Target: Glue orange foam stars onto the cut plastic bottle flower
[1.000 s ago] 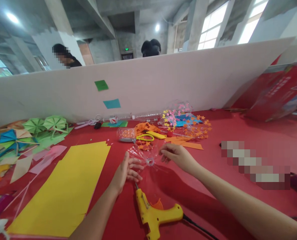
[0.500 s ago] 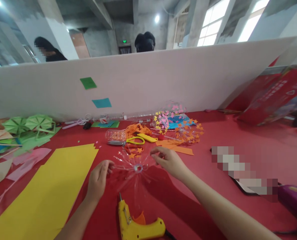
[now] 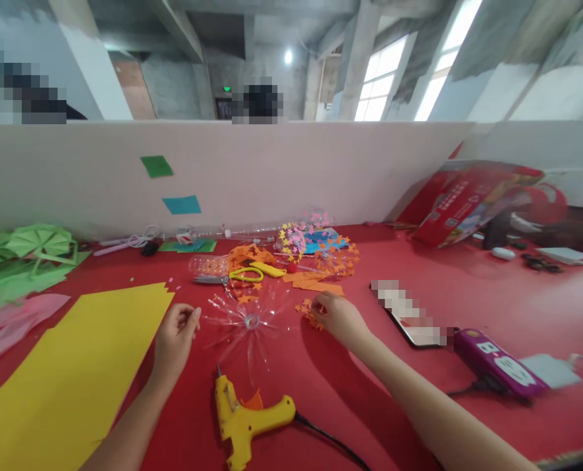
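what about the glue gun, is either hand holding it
No, the glue gun lies on the red table, apart from the left hand and right hand.

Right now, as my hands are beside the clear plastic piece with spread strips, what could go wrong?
If hot, which I cannot tell, the grey nozzle of the yellow plastic glue gun might burn the nearby left hand or soften the clear plastic piece with spread strips.
The right hand, at the small orange star cutouts, may scatter them.
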Tool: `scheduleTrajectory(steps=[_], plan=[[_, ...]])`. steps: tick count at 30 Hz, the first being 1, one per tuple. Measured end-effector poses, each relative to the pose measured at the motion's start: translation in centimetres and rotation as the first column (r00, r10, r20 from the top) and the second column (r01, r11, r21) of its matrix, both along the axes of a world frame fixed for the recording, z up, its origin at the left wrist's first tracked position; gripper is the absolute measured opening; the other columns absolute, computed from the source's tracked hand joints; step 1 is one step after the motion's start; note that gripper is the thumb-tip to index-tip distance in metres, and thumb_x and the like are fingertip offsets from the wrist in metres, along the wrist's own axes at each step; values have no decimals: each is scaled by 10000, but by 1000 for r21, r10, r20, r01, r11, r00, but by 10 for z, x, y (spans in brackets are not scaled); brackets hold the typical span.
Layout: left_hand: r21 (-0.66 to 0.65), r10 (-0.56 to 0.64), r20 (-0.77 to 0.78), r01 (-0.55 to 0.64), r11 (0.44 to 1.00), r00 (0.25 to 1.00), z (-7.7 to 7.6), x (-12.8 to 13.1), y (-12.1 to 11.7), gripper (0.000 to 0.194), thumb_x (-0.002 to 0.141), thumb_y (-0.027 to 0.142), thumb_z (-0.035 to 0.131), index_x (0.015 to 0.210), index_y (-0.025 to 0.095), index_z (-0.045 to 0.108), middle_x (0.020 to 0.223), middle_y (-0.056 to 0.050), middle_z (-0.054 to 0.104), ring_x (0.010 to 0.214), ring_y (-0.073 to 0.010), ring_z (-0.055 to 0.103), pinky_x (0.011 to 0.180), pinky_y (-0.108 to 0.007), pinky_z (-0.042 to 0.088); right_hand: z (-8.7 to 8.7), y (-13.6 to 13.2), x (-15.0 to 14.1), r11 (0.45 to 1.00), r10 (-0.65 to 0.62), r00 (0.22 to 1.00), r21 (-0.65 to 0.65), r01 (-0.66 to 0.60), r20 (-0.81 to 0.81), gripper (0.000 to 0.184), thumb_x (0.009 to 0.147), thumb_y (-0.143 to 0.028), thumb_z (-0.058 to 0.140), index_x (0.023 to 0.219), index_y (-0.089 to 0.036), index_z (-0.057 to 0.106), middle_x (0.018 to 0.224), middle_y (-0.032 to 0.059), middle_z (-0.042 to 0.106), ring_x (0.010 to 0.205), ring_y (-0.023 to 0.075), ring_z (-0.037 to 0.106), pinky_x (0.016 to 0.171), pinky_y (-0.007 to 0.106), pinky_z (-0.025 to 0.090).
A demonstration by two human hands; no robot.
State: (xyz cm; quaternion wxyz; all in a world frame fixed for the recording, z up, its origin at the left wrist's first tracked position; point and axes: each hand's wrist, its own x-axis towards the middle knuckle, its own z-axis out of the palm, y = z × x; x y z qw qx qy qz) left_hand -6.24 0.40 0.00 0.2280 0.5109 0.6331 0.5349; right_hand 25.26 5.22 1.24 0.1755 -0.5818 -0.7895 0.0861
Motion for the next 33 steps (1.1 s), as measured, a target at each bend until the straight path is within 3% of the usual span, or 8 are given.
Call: scheduleTrajectory(steps=[4,9,13,17,22,25,28,33], plan=[[30,-70,9,70,997,998,0,7,-3,262,766,450,571,759,197,503,564,51,510,480,-106,470,471,-215,400,-8,-8,-16,995,53,991,79,-63,125,149,847,-210,540,884,-145,668,967,105,644,945,217,539,772,283,380],[103,-103,32,99,990,994,6,13,-6,248,822,435,516,743,202,480,603,42,512,512,-104,481,505,-214,408,-6,2,-36,985,101,953,105,-136,286,181,853,-164,531,759,-118,679,845,144,644,929,257,526,804,366,368],[109,-72,42,67,992,997,12,18,-10,367,885,449,398,610,211,352,515,64,358,445,-88,344,443,-205,317,-8,7,-39,982,111,933,108,-157,342,151,877,-177,545,809,-111,663,884,116,648,941,226,561,842,377,423],[89,-80,37,77,993,996,14,20,-14,426,875,482,399,557,215,302,475,67,288,428,-90,287,420,-219,273,-16,8,-38,984,71,949,135,-118,307,269,906,-312,544,1114,-144,576,1140,89,590,980,192,592,847,399,498],[171,-55,37,48,984,998,10,21,-11,296,810,417,549,649,209,411,550,57,413,469,-92,392,456,-212,342,-22,7,-35,977,-27,993,213,2,118,297,906,-320,546,1156,-160,555,1163,82,580,973,192,598,824,397,513],[308,-64,75,38,951,995,14,25,-13,193,775,337,604,825,209,469,701,25,530,565,-106,504,518,-215,423,-11,3,-30,961,-79,995,260,92,-62,154,907,-239,516,942,-123,611,960,75,630,898,192,601,814,390,497],[357,-139,-81,159,921,987,25,31,-23,104,833,295,545,816,195,524,725,5,560,651,-115,544,619,-226,456,16,-12,-27,953,-43,969,281,113,-245,191,894,-171,423,782,-137,575,842,81,626,854,193,594,803,357,479],[227,-422,-250,476,849,871,51,54,-42,130,867,290,502,851,196,590,769,-2,583,677,-118,538,622,-229,436,62,-60,-43,967,195,887,234,-102,-419,162,872,-224,426,787,-184,558,761,8,635,713,132,608,658,238,480]])
